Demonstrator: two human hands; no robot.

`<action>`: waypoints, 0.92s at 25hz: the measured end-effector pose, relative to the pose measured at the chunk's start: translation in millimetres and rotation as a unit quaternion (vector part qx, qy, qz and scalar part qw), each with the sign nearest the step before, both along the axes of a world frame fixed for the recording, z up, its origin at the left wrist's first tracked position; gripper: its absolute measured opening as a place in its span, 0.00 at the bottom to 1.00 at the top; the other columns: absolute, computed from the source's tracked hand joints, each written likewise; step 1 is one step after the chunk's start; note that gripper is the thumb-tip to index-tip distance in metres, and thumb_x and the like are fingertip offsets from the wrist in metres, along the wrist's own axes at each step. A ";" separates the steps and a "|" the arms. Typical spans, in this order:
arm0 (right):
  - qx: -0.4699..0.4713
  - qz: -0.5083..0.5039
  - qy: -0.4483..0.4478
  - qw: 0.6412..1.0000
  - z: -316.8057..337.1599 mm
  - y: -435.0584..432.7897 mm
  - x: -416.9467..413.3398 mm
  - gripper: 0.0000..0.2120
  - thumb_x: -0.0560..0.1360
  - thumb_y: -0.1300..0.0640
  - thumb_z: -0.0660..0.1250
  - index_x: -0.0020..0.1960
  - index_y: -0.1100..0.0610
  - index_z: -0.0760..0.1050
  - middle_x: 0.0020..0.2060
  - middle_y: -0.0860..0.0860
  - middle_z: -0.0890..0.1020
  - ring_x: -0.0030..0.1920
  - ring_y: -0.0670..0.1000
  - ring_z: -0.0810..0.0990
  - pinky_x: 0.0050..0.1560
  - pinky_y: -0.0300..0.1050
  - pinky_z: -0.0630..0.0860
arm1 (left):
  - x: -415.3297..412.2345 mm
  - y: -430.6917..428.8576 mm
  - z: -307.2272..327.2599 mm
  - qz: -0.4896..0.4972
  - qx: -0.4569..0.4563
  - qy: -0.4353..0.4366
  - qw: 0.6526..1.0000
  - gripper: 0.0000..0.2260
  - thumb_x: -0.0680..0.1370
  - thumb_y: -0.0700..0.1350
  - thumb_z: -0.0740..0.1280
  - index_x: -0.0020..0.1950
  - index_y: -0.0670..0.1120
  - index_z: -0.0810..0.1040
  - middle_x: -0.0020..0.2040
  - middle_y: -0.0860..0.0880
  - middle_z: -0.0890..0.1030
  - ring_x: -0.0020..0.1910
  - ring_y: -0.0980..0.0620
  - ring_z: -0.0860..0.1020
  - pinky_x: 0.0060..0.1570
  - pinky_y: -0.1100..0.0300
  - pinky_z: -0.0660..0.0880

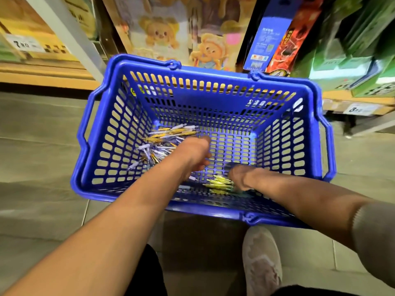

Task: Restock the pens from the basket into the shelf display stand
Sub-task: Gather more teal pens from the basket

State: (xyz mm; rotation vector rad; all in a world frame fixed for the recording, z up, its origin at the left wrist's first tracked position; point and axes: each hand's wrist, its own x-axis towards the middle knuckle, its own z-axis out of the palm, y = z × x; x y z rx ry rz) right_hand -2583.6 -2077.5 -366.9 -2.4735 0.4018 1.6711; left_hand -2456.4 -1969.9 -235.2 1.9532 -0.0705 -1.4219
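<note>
Head view: gathering step. My left hand (197, 154) curls beside the pens (162, 142) at 9 o'clock in the basket (213, 97); whether it holds any, I cannot tell. My right hand (237, 176) grips yellow pens (219, 184) at 6 o'clock. Next: lift them to the stand, unseen here. Grey floor (42, 146); shelves (53, 71) at 12 o'clock.

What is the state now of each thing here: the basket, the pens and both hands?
blue basket: upright on the floor, both handles folded down.
pen heap: lying loose on the basket bottom, left side.
yellow pens: bunched near the front wall, in the right hand.
left hand: inside the basket over the pen heap; blurred, hold unclear.
right hand: inside the basket, fingers curled round the yellow pens.
</note>
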 end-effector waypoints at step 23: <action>0.305 -0.478 -0.162 0.807 98.0 -15.9 34.3 0.16 0.77 0.52 0.72 0.61 0.60 0.80 0.54 0.54 0.85 0.56 0.50 0.84 0.61 0.44 0.79 | 20.6 5.2 -9.5 0.176 -0.117 0.016 0.977 0.08 0.87 0.41 0.57 0.50 0.44 0.72 0.48 0.44 0.83 0.52 0.42 0.83 0.62 0.43 0.77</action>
